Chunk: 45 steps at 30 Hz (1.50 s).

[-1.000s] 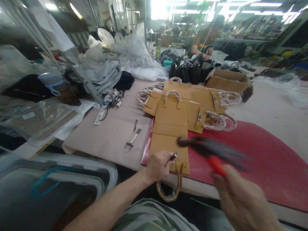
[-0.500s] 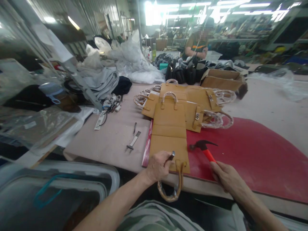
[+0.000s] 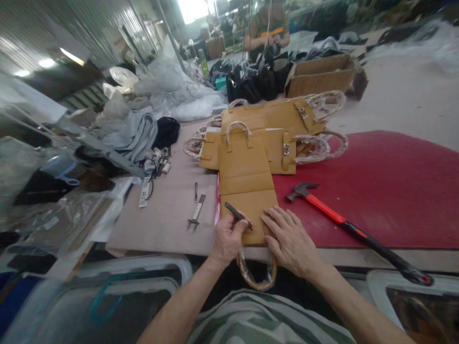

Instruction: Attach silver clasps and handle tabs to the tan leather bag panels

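A tan leather bag panel [image 3: 245, 167] lies flat before me, its plastic-wrapped handle [image 3: 257, 285] hanging over the table's front edge. In my left hand [image 3: 228, 237] is a dark metal punch [image 3: 238, 214], tilted, its lower tip near the panel close to the handle's base. My right hand [image 3: 292, 241] rests with fingers spread on the panel's right edge, holding nothing. To its right a claw hammer [image 3: 335, 216] with a red and black handle lies on the red mat [image 3: 380, 191], the handle's end reaching past the table edge.
More tan bag pieces [image 3: 276, 114] with wrapped handles are piled behind. Left of the panel lie a pronged metal tool [image 3: 197, 213] and a slim rod [image 3: 196, 192]. Farther back are a cardboard box [image 3: 319, 76], black bags [image 3: 247, 86] and a person [image 3: 267, 38]. Bins stand below the table's front edge.
The hammer has left my right hand and lies on the mat. That hand has moved left onto the panel. The punch in my left hand now leans differently. The view has shifted.
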Each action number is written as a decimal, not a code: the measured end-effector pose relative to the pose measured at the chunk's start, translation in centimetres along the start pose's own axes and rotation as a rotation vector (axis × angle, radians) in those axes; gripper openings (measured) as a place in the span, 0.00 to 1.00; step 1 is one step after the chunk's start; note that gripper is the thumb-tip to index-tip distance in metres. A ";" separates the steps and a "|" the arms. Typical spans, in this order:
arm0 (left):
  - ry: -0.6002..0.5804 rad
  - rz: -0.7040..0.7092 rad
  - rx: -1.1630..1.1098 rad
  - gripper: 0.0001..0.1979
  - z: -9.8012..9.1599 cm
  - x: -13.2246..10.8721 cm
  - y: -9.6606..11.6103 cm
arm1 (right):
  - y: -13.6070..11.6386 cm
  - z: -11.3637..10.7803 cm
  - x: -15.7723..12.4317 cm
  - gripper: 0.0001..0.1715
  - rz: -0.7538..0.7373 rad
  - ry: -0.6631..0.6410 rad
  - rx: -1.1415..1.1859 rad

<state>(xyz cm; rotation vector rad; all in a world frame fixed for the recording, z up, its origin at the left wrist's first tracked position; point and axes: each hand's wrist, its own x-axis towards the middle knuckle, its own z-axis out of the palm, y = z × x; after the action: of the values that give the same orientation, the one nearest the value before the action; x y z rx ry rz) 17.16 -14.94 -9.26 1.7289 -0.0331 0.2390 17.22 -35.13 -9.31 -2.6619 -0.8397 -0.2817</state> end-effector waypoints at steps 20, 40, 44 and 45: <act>0.081 -0.156 1.367 0.14 -14.5 2.9 -1.3 | 0.8 0.1 0.2 0.29 -0.011 0.040 0.026; -0.188 -0.504 1.203 0.07 -14.3 8.7 -0.8 | 1.5 1.4 1.0 0.37 -0.065 0.110 -0.098; -0.166 -0.522 1.219 0.08 -15.2 8.9 -1.2 | 1.8 1.6 0.9 0.38 -0.076 0.124 -0.096; -0.158 -0.523 1.223 0.08 -15.5 9.0 -1.2 | 1.8 1.6 0.9 0.38 -0.081 0.127 -0.097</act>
<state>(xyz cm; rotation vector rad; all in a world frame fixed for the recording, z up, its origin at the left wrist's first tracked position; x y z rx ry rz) 23.93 1.40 -6.49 2.8719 0.5470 -0.3582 19.12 -35.49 -11.03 -2.6683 -0.9159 -0.5180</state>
